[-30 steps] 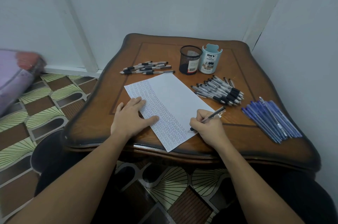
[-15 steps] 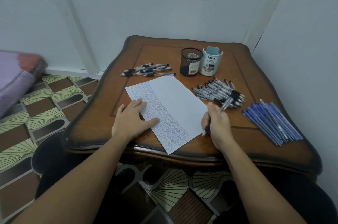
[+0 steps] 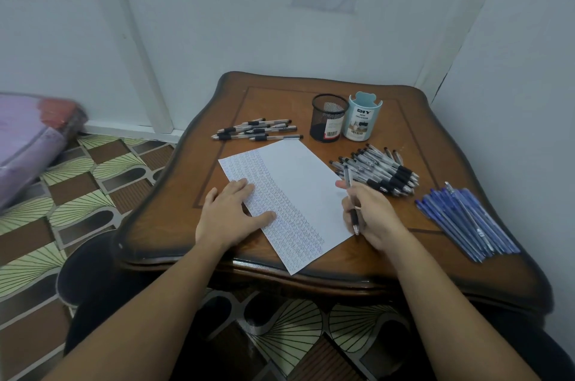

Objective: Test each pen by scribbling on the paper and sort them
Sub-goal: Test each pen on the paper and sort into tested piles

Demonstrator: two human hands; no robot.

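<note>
A white sheet of paper (image 3: 292,181) lies slanted on the wooden table (image 3: 389,243), its left half filled with rows of blue scribbles. My left hand (image 3: 228,214) rests flat on the sheet's left edge. My right hand (image 3: 370,214) grips a silver pen with a black grip (image 3: 351,197) beside the sheet's right edge, the tip pointing towards me. Several silver pens (image 3: 378,167) are heaped right of the paper. More silver pens (image 3: 255,129) lie in a row at the back left. Blue pens (image 3: 466,220) lie at the right.
A black mesh cup (image 3: 328,117) and a pale blue desk organiser (image 3: 362,117) stand side by side at the back of the table. White walls close in behind and on the right. A patterned floor and a purple bundle (image 3: 28,144) lie to the left.
My right hand has left the writing spot at the paper's lower edge and moved right and back, turning the pen so it stands more upright. The left hand stays on the paper.
</note>
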